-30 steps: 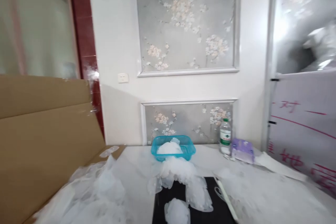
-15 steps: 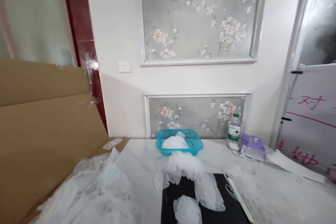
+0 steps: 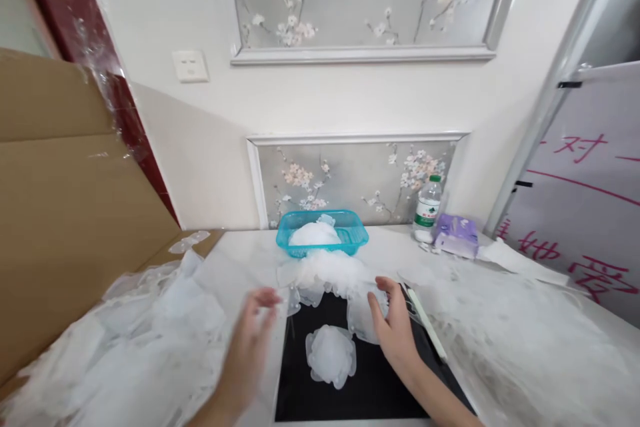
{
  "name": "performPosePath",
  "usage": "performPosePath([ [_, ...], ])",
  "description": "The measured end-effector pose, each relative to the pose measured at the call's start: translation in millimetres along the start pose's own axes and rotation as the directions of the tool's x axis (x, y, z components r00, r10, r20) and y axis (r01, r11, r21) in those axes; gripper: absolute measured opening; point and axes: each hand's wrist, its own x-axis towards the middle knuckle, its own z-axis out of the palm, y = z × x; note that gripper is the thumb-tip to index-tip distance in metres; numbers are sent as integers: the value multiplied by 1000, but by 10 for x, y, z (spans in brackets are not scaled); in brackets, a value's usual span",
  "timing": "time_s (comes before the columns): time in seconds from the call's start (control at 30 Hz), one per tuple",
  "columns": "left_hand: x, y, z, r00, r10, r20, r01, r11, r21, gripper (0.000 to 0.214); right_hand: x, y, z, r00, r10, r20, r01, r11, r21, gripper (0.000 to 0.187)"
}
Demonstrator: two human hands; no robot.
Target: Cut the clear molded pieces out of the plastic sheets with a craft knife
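On a black mat (image 3: 350, 393) lies a round, frilly piece of thin whitish translucent material (image 3: 331, 355). My left hand (image 3: 250, 337), a little blurred, hovers left of it with the fingers curled and apart, holding nothing. On the other side my right hand (image 3: 393, 320) is open, thumb and fingers spread. It is over or beside a flat translucent sheet (image 3: 361, 313), which it partly hides; I cannot tell whether they touch. Behind the mat sits a heap of white, fluffy-looking translucent material (image 3: 325, 271).
A blue plastic basket (image 3: 360, 238) holding white material stands against the wall. At right are a green-capped bottle (image 3: 428, 210), a purple packet (image 3: 457, 235) and a spread of translucent pieces (image 3: 530, 327). A large white pile (image 3: 150, 340) and cardboard (image 3: 60, 207) are at left.
Both my hands have come into view from below, on either side of the frilly piece. The camera has tilted down and turned slightly right. The things on the table look unmoved.
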Motion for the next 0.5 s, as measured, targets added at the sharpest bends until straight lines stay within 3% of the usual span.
performPosePath([
  [0.1,193,-383,497,982,12,189,-68,954,293,33,-11,198,148,977,201,-65,-194,976,100,32],
  [0.2,225,-685,774,955,4,296,-173,818,549,50,-28,327,177,966,255,-46,-247,960,131,29],
  [0.33,222,-845,781,904,93,418,-363,684,633,55,-29,407,146,956,291,-38,-283,948,145,29],
  [0.5,256,-817,731,876,198,440,-438,710,552,29,-14,413,144,943,334,-8,-331,937,115,26],
])
